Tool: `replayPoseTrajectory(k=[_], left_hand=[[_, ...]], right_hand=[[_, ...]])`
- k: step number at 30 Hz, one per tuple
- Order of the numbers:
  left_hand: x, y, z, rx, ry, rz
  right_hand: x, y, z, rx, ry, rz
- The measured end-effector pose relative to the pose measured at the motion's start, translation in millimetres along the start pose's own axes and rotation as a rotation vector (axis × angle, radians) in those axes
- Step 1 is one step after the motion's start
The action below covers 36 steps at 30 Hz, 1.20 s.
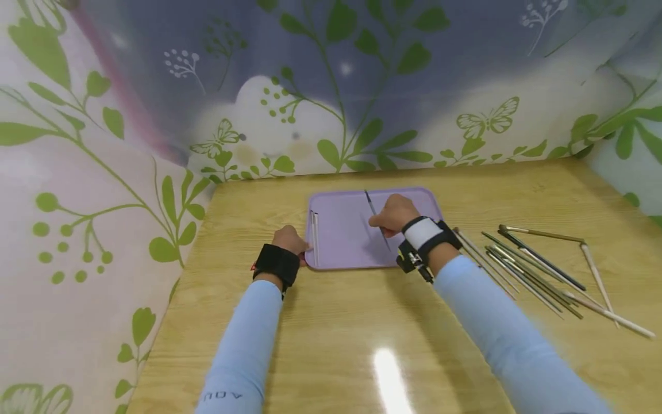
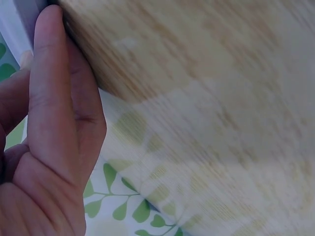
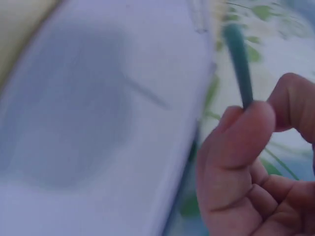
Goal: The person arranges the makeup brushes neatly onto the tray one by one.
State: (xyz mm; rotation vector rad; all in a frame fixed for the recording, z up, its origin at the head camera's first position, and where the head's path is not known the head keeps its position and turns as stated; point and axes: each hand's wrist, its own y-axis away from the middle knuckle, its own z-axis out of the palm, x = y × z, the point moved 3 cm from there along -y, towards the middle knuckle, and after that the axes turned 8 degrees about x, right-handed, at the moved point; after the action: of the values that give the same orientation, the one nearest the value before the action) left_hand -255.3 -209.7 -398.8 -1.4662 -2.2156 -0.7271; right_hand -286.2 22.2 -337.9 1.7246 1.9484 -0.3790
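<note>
A purple tray (image 1: 341, 230) lies on the wooden table, with two thin white-handled paintbrushes (image 1: 315, 238) side by side along its left edge. My left hand (image 1: 291, 238) is at the tray's left rim, thumb on top. In the left wrist view, the straight fingers (image 2: 51, 88) of that hand lie against the outside of the rim. Above the tray, my right hand (image 1: 397, 214) pinches a slim dark paintbrush (image 1: 370, 201) between thumb and fingers. One end of this paintbrush (image 3: 239, 64) sticks up past the fingertips in the right wrist view, blurred and greenish.
Several loose paintbrushes (image 1: 538, 270) lie crossed on the wooden table (image 1: 331, 333), right of the tray and beside my right forearm. A leaf-patterned wall (image 1: 289, 132) stands right behind the table, and another (image 1: 103, 190) runs along its left side.
</note>
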Motion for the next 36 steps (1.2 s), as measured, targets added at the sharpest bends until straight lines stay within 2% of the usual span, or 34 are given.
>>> replayPoseTrajectory(k=[3, 5, 8, 11, 13, 16, 17, 20, 24, 30, 36], left_hand=[[-1.7, 1.9, -3.8, 0.044, -0.049, 0.038], [-2.1, 1.3, -5.1, 0.067, -0.091, 0.058], [-2.7, -4.0, 2.2, 0.078, -0.148, 0.076], [-6.2, -15.5, 12.1, 0.073, -0.145, 0.065], [-7.6, -18.0, 14.9, 0.063, -0.119, 0.061], [-7.3, -13.6, 12.2, 0.03, -0.017, 0.017], [-5.8, -9.8, 9.4, 0.01, 0.012, -0.021], [-6.2, -3.3, 2.7, 0.005, 0.064, -0.031], [-4.0, 0.4, -3.8, 0.026, 0.002, 0.015], [-4.2, -1.9, -4.5, 0.002, 0.02, -0.01], [-6.2, -1.8, -1.6, -0.001, 0.03, -0.021]], right_hand=[[-21, -22.6, 32, -0.022, 0.035, 0.032], [-33, -29.7, 51, -0.025, 0.048, 0.04], [-42, -30.5, 71, -0.029, 0.055, 0.045], [-51, -28.0, 84, -0.035, 0.084, 0.039], [-57, -28.3, 90, -0.029, 0.132, 0.023], [-65, -30.8, 97, 0.019, 0.209, -0.029], [-68, -31.9, 99, 0.039, 0.234, -0.054], [-74, -34.6, 103, 0.088, 0.258, -0.114], [-77, -35.0, 103, 0.1, 0.246, -0.112], [-82, -32.3, 103, 0.067, 0.194, -0.076], [-78, -25.9, 101, 0.042, 0.14, -0.09]])
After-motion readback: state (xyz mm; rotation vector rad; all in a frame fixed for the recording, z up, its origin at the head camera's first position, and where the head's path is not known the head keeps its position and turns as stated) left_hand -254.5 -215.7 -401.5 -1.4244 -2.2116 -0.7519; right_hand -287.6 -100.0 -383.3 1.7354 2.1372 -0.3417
